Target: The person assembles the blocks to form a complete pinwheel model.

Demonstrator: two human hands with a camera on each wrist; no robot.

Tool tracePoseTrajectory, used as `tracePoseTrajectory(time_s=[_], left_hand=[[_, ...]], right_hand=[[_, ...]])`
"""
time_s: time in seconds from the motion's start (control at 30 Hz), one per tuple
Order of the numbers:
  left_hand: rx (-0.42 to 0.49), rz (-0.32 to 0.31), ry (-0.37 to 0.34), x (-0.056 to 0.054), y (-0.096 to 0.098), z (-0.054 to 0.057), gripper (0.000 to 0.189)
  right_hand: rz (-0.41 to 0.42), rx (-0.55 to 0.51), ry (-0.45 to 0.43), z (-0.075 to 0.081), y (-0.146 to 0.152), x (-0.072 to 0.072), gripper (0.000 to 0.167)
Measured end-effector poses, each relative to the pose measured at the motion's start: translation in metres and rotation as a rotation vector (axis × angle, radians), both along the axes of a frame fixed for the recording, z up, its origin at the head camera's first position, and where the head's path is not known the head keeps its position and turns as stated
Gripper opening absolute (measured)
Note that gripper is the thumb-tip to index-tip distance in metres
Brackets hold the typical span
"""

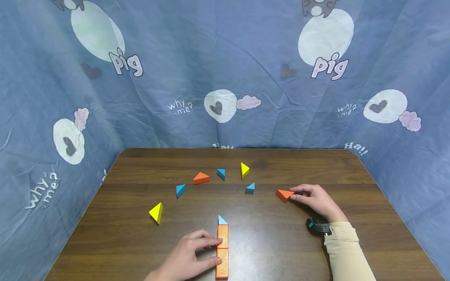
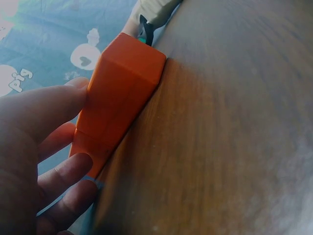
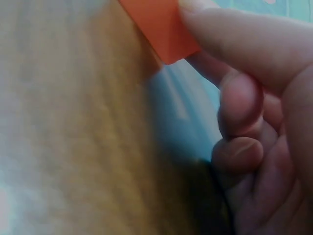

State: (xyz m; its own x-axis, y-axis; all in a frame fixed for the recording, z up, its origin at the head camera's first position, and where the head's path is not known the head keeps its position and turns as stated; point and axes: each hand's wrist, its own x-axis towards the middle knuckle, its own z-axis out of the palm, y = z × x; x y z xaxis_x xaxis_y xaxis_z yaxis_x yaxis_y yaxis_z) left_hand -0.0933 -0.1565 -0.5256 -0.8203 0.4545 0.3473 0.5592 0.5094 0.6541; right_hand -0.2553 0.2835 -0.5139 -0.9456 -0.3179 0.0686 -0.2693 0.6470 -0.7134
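In the head view two orange rectangular blocks lie end to end, the far one [image 1: 223, 233] and the near one [image 1: 223, 267]. A small blue triangular block [image 1: 222, 221] sits at the far end of that row. My left hand [image 1: 184, 255] rests its thumb and fingertips along the left side of the row. To the right, my right hand [image 1: 314, 198] pinches an orange triangular block [image 1: 282, 194] between thumb and fingers by its right corner. The right wrist view shows part of this orange piece [image 3: 164, 32] at the thumb tip.
Beyond the row lie yellow triangular blocks, one at left [image 1: 156, 213] and one at the back [image 1: 244, 171]. An orange triangular block [image 1: 201, 178] and several blue ones [image 1: 250, 188] lie among them. A patterned blue cloth [image 1: 246, 128] hangs behind the brown table [image 1: 116, 242].
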Motion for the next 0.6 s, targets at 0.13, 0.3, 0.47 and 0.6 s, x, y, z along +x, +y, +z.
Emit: tracePoseTrajectory(time_s=[0.13,0.3,0.47,0.6], left_hand=[[-0.013,0.004,-0.037,0.000,0.000,0.001,0.037],[-0.023,0.006,-0.053,0.000,0.000,0.003,0.037],[-0.017,0.012,-0.060,0.000,0.000,0.005,0.037],[-0.001,0.001,-0.039,0.000,0.000,0.004,0.036]], right_hand=[[0.005,-0.001,0.060,-0.002,-0.002,0.001,0.026],[0.001,-0.010,0.098,-0.004,-0.004,0.001,0.023],[-0.004,-0.012,0.097,-0.002,-0.004,0.005,0.024],[0.001,-0.006,0.115,0.000,-0.008,0.012,0.022]])
